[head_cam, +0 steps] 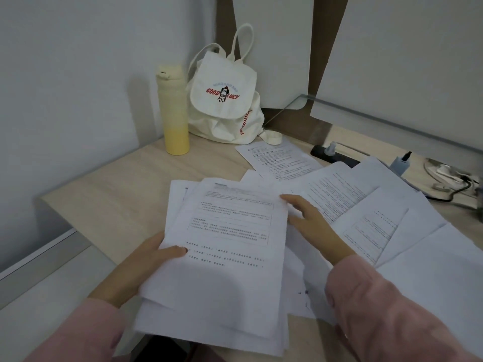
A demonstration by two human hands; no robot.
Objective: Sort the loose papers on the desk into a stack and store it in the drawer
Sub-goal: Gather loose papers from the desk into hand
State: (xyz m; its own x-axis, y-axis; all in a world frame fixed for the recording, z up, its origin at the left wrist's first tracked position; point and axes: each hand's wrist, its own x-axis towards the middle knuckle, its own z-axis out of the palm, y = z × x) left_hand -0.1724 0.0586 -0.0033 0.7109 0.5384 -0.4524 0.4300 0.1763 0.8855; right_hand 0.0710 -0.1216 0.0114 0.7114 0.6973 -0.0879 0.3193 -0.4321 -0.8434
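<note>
The print on every sheet is too blurred to read; only lines of text and a boxed form on the top page show. The stack (224,244) is uneven, its lower sheets poking out at the left and bottom, so I cannot count them. Its near end hangs past the front edge of the desk (117,194).

The fingers of the left hand (154,259) are hidden under the stack. Only the thumb shows, pressed flat on the top sheet near its left edge, so this hand is gripping the pile from below and above. The right hand (311,223) lies open with its fingers straight, palm down on the loose papers (366,205). Its fingertips reach the right edge of the stack's top page (whether they actually touch it is hard to say). Both pink sleeves (392,309) are cut off by the bottom of the view.

The loose papers fan out to the right in overlapping layers, one sheet lying apart nearer the backpack (224,97). They cover part of a black power strip (334,154) near the back edge. A yellow bottle (173,113) stands upright just beside the backpack in the corner.
</note>
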